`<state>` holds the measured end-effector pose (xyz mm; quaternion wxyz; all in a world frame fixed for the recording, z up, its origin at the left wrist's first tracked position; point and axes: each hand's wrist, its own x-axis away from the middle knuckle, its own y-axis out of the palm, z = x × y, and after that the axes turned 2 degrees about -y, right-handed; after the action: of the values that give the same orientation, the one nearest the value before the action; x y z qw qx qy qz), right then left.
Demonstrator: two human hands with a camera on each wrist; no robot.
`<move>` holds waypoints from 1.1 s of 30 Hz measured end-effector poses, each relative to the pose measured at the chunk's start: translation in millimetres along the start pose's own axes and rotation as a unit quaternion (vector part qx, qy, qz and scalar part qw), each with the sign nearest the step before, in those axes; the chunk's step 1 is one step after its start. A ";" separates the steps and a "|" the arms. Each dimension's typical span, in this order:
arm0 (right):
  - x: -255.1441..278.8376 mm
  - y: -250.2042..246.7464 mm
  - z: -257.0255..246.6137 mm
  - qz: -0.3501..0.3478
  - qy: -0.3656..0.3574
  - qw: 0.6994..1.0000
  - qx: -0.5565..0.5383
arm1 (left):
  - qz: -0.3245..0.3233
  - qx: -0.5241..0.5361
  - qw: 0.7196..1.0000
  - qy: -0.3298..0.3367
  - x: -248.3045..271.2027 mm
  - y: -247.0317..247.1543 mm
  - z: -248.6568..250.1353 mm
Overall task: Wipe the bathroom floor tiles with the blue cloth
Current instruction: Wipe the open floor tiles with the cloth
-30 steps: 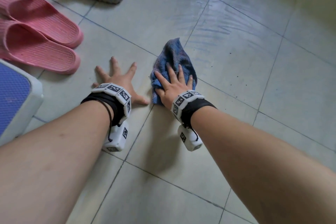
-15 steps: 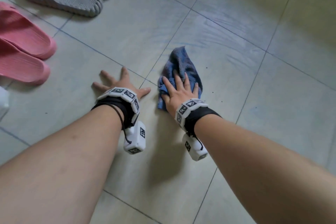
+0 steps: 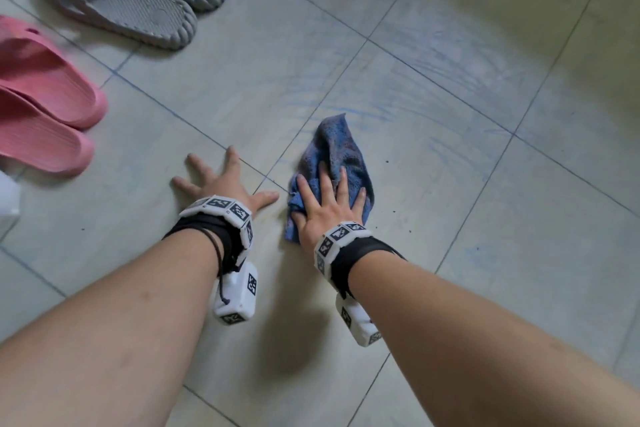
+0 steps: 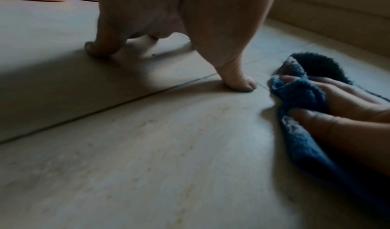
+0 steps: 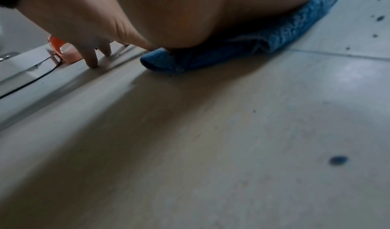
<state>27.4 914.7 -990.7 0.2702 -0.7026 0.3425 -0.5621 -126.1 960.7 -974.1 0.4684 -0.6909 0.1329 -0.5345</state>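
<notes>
From the head view, the right hand (image 3: 329,210) presses flat, fingers straight, on the cloth (image 3: 334,149) mid-floor (image 3: 450,253), while the left hand (image 3: 225,180) braces spread beside it. The left wrist view shows fingertips (image 4: 299,115) bunching cloth; the right wrist view shows specks (image 5: 338,160) ahead, so even pressure and overlapping strokes seem best.

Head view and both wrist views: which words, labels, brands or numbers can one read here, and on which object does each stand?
No readable text in any view.
White wrist bands and white wrist camera boxes: only black-and-white square code patterns, no letters or numbers.
Grey ribbed rubber slippers and pink rubber slippers: no visible brand.
</notes>
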 end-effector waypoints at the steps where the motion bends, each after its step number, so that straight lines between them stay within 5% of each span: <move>1: -0.5 -0.7 -0.6 -0.005 0.003 1.000 0.004 | -0.002 0.002 1.000 0.001 -0.4 0.0 0.2; 8: -1.0 -0.2 -2.7 -0.001 0.022 1.000 0.020 | 0.002 0.010 1.000 0.020 -0.7 -2.3 0.0; 28: 3.9 -3.5 -23.1 0.027 0.103 0.994 -0.039 | 0.012 -0.070 0.977 0.202 -29.2 -20.9 -27.5; 33: 5.9 3.0 -53.7 0.106 0.138 0.980 -0.093 | 0.010 -0.075 0.968 0.238 -54.4 -32.9 -41.2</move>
<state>-24.7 908.5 -977.5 0.2121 -0.6003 0.4994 -0.5875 -193.6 994.4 -981.9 0.3752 -0.5758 0.2869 -0.6674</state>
